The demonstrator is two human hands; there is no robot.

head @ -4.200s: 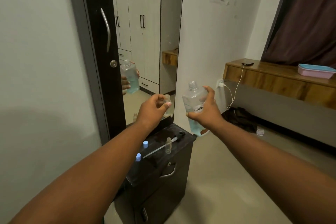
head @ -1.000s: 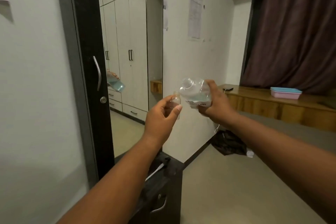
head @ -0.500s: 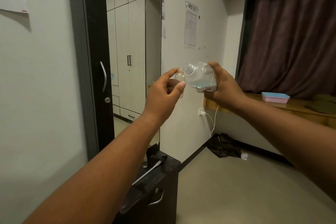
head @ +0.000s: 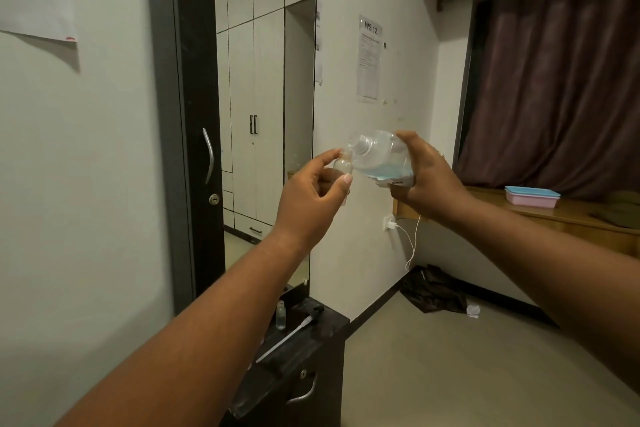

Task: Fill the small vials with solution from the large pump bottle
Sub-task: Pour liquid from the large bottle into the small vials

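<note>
Since a moment ago we see the bottle (head: 381, 159) tipped further, its open neck now right at the mouth of the vial (head: 343, 165), and both hands a little lower in view. Blue solution pools along the bottle's lower side; the vial's contents seem clear, though we cannot tell its level. Our left hand (head: 311, 198) pinches the vial between thumb and fingers, our right hand (head: 426, 180) wraps the bottle. A second vial (head: 281, 315) stands on the dark cabinet (head: 311, 350) (beside the removed pump (head: 294, 331)).

A dark cabinet (head: 311, 340) carries an upright vial (head: 281, 315) and a pump tube (head: 289, 336).
</note>
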